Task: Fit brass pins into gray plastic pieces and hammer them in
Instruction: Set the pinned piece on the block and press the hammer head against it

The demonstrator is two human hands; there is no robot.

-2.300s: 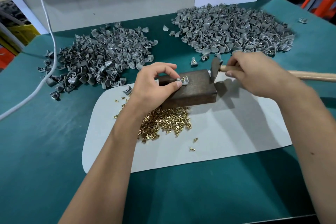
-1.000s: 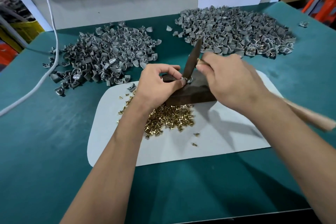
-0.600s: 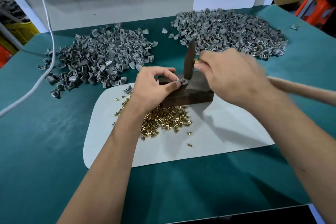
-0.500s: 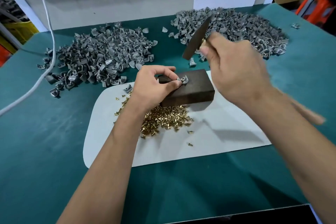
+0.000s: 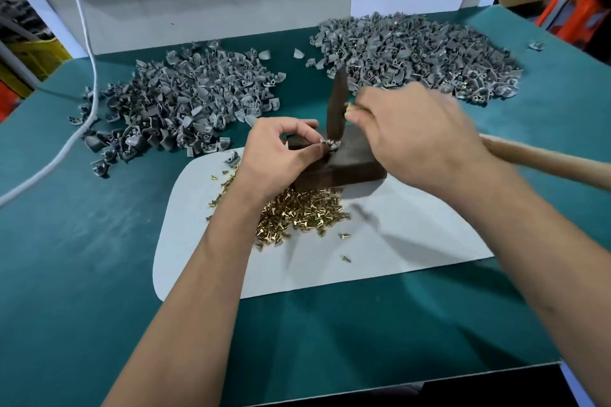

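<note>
Green table (image 5: 82, 258), white mat (image 5: 396, 251); left hand (image 5: 281, 158) pinches gray piece (image 5: 329, 143), right hand (image 5: 420, 139) grips hammer (image 5: 337, 106).

The left hand (image 5: 281, 155) pinches with finger and thumb; the right hand (image 5: 420, 139) is curled in a grip, both arms reaching forward

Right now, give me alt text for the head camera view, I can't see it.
A right hand brings a hammer down on a gray plastic piece pinched by the left hand on a dark block. Brass pins lie heaped on a white mat.
</note>
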